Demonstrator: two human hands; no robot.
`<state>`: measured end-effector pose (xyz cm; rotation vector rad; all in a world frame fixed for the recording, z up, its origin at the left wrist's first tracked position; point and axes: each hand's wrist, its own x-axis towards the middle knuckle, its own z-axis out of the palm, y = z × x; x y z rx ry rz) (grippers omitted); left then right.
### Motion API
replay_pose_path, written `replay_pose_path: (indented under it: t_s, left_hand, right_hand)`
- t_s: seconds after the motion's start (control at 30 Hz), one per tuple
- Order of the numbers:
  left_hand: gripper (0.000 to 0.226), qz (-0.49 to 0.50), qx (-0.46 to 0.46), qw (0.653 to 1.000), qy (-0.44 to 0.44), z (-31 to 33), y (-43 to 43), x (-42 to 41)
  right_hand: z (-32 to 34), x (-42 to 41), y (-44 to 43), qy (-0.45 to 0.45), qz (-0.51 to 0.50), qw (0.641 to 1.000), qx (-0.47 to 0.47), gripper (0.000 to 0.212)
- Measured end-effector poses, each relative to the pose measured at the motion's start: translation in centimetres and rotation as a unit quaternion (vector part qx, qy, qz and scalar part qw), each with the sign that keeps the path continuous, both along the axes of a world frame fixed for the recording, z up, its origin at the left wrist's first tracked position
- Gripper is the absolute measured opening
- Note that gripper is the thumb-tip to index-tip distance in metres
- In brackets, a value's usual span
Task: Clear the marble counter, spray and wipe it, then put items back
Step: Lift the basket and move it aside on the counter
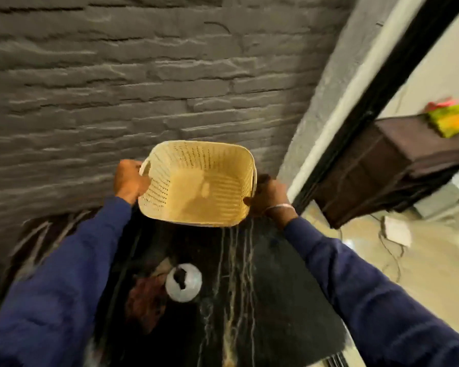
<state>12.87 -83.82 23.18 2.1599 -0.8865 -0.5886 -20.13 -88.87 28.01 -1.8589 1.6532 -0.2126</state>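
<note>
A beige perforated plastic basket (pixel 167 181) with nothing inside it hangs in the air above the far end of the black marble counter (pixel 270 300), tilted toward me. My left hand (pixel 129 181) grips its left rim by the handle slot. My right hand (pixel 269 197) holds its right rim. Both arms are in dark blue sleeves. The marble has pale veins running lengthwise. A round pale patch (pixel 184 282) shows on the marble below the basket; the blur hides whether it is a reflection or an object.
A grey stone-brick wall (pixel 117 88) rises just behind the counter. At the right are a black door frame (pixel 376 102), a dark brown cabinet (pixel 382 168) with colourful packets (pixel 451 119) on top, and a glossy floor with cables (pixel 390 250).
</note>
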Motion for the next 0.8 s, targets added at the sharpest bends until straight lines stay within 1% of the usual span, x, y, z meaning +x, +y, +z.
replay_pose_path:
  t_s: [0.03, 0.1, 0.13, 0.2, 0.23, 0.27, 0.3, 0.37, 0.4, 0.47, 0.53, 0.63, 0.73, 0.8]
  left_hand:
    - [0.022, -0.044, 0.007, 0.999, -0.007, -0.9, -3.4, -1.4]
    - [0.021, -0.13, 0.051, 0.989, -0.042, -1.5, -8.2, -5.0]
    - [0.022, -0.177, 0.069, 0.98, -0.065, -2.3, -10.4, -6.9]
    - [0.036, -0.25, 0.087, 0.961, -0.083, -2.1, -12.7, -11.3]
    - [0.043, -0.278, 0.088, 0.952, -0.09, -1.6, -13.1, -13.6]
    - [0.042, -0.304, 0.093, 0.942, -0.104, -1.5, -13.7, -15.8]
    - [0.037, -0.325, 0.103, 0.933, -0.118, -1.4, -14.3, -17.8]
    - [0.032, -0.365, 0.112, 0.915, -0.128, -2.2, -15.7, -21.2]
    - [0.03, -0.383, 0.112, 0.908, -0.129, -2.7, -16.0, -22.4]
    - [0.027, -0.406, 0.115, 0.897, -0.133, -3.8, -16.4, -24.2]
    - [0.024, -0.414, 0.116, 0.893, -0.132, -4.6, -16.9, -25.4]
    - [0.026, -0.42, 0.113, 0.891, -0.128, -5.1, -17.4, -26.4]
    - [0.024, -0.418, 0.101, 0.895, -0.12, -5.8, -17.4, -27.0]
    - [0.027, -0.417, 0.093, 0.896, -0.12, -6.0, -17.1, -27.1]
  right_hand:
    - [-0.3, -2.5, 0.5, -0.035, -0.04, 0.998, 0.027, 0.044]
    - [-2.0, -6.5, 1.8, -0.099, -0.109, 0.985, 0.086, 0.038]
    - [-3.2, -8.2, 2.5, -0.116, -0.138, 0.977, 0.11, 0.041]
    - [-5.5, -10.3, 4.1, -0.138, -0.2, 0.957, 0.158, 0.043]
    - [-6.6, -10.9, 5.0, -0.174, -0.237, 0.938, 0.181, 0.043]
    - [-7.5, -11.5, 5.6, -0.218, -0.275, 0.913, 0.206, 0.044]
    - [-8.0, -12.0, 6.3, -0.242, -0.307, 0.891, 0.23, 0.044]
    - [-9.2, -13.1, 7.7, -0.275, -0.354, 0.854, 0.264, 0.034]
    - [-9.8, -13.3, 8.4, -0.287, -0.361, 0.845, 0.27, 0.029]
    - [-10.7, -13.9, 9.5, -0.292, -0.366, 0.841, 0.273, 0.027]
    - [-11.2, -14.1, 10.3, -0.311, -0.367, 0.835, 0.269, 0.025]
    - [-11.2, -13.9, 10.9, -0.344, -0.374, 0.814, 0.281, 0.017]
    - [-10.8, -14.3, 10.9, -0.357, -0.373, 0.806, 0.289, 0.016]
    - [-10.0, -14.6, 11.0, -0.348, -0.361, 0.81, 0.303, 0.026]
